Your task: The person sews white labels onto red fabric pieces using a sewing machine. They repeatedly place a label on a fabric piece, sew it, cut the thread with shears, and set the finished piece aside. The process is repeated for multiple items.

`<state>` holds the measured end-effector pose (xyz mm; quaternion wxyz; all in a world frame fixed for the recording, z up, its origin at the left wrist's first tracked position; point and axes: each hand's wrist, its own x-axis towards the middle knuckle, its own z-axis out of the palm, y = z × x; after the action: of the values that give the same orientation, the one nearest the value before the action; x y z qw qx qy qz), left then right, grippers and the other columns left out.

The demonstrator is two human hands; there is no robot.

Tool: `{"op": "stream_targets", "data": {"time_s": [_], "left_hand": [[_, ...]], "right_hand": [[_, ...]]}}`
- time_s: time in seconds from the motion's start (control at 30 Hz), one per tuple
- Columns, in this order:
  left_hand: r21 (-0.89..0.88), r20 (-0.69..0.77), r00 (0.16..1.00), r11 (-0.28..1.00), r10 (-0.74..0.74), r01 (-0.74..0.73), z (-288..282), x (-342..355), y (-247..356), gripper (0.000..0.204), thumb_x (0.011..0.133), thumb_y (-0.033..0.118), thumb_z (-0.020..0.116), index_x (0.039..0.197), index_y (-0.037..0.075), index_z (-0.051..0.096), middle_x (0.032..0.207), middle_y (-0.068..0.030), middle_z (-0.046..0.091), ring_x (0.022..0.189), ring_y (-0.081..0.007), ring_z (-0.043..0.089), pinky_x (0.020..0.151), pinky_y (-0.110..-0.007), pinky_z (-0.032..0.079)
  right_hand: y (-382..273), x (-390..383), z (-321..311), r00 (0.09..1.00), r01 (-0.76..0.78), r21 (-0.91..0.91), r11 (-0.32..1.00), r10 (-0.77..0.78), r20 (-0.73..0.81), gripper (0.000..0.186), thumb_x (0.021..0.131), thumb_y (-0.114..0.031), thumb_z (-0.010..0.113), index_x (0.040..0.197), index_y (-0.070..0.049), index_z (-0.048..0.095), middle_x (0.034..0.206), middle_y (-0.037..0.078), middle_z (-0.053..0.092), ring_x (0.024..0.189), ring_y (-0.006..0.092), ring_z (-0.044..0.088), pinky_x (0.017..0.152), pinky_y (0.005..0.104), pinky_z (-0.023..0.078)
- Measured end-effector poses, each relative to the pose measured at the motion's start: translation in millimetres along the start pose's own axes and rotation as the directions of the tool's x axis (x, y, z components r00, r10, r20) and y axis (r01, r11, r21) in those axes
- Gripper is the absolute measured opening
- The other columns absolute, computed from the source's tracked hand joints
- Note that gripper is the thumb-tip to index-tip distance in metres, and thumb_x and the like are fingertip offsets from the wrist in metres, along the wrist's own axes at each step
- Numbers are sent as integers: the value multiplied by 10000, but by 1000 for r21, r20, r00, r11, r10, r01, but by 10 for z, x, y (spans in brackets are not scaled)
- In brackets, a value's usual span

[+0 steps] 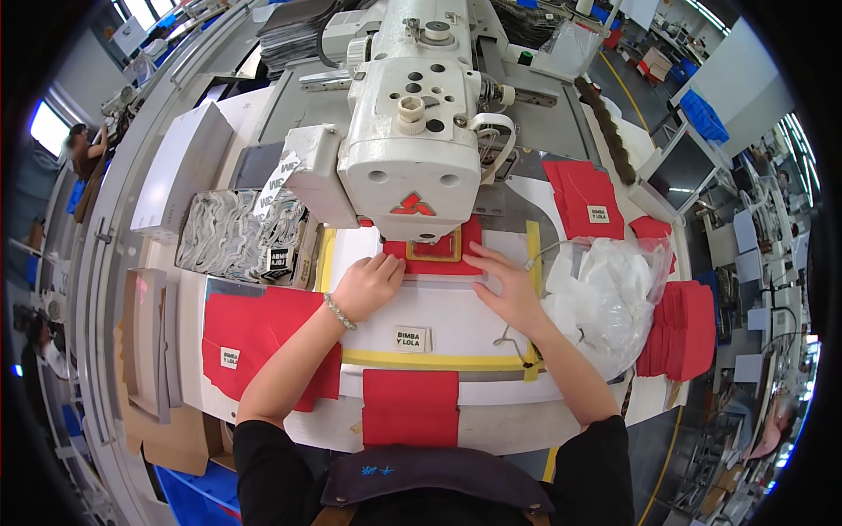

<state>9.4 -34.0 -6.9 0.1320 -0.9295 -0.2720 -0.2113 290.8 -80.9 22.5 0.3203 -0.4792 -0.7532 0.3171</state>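
Observation:
Under the head of a white sewing machine [408,149] lies a red fabric piece [469,248] with a yellowish rectangular frame [434,247] on it. My left hand [373,285] is at the fabric's left edge, its fingers bent and close together on the edge. At the right edge, my right hand [507,285] has its fingers apart, with fingertips touching or very near the fabric. Beneath both is a white board [368,335] edged with yellow tape. A small cream label [411,339] with dark lettering lies on this board, between my forearms.
Red fabric pieces [263,333] lie at the left, with another [410,408] at the near edge. Red stacks [592,197] sit at the right, beside a transparent bag [605,289] of white material. At left are a box of bundled labels [241,232] and a white carton [184,171].

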Motion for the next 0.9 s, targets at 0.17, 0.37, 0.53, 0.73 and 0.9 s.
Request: {"op": "stream_targets", "data": {"time_s": [0.17,0.37,0.53,0.73,0.9], "left_hand": [[-138,-24,988,979,-154,149,-36,-7,17,282,751,183,709,971,13,664,953,-82,634,844,-220,636,698,-325,543],[-273,110,944,904,-310,329,-248,-76,18,338,746,278,771,971,48,667,1072,-87,634,962,-252,608,841,-381,497],[-283,111,937,893,-332,351,-268,-131,23,312,753,268,767,957,54,667,1099,-84,623,1006,-253,586,887,-384,454],[-328,131,924,863,-361,384,-256,-167,27,264,758,260,769,918,71,679,1103,-59,625,1008,-230,585,890,-378,425],[-326,105,928,869,-358,372,-240,-200,41,214,766,246,766,889,89,687,1067,-46,632,1001,-212,586,889,-388,421]], "right_hand": [[62,1,92,998,42,-121,992,-46,-34,301,849,-28,630,1148,-39,662,1334,145,559,1178,363,557,1047,401,444],[132,-61,149,990,124,-275,953,-137,-30,270,852,-50,638,1120,-51,677,1293,139,573,1136,367,571,1049,422,448],[94,-72,176,985,144,-313,939,-165,-43,268,847,-59,648,1113,-50,677,1291,135,571,1116,363,579,1039,419,453],[118,-85,183,988,132,-305,943,-151,-42,274,839,-64,660,1112,-50,678,1306,132,566,1134,364,571,1038,419,453],[105,-81,177,989,125,-299,946,-142,-35,272,834,-63,663,1106,-54,680,1318,132,562,1137,366,569,1048,424,446]]}}
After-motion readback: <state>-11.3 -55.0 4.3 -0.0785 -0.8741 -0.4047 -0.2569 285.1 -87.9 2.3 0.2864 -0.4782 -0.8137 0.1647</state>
